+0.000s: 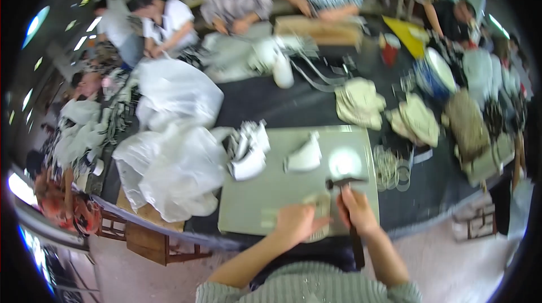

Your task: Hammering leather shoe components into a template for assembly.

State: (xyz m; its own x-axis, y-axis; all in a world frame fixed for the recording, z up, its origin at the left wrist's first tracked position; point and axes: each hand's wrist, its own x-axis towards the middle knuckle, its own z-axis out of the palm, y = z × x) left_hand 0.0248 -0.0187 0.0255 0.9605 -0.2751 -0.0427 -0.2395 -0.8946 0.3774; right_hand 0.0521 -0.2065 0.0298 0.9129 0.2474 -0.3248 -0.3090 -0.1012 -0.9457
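Note:
My right hand (359, 210) grips a hammer (357, 246) near its dark head, which is over the front right of a pale grey-green board; the handle points down toward me. My left hand (296, 224) lies on the board (248, 204) with its fingers stretched out, over a small beige piece (320, 206) that it partly covers. Farther back on the board are a curved white piece (304, 155) and a stack of white and dark pieces (248, 153). A round bright glare lies on the board just beyond the hammer head.
Large translucent plastic bags (175, 162) crowd the board's left side. Beige cloth pieces (360, 102) and a bundle of pale loops (389, 168) lie to the right. A white bottle (283, 71) stands farther back. Several people work around the dark table (248, 102).

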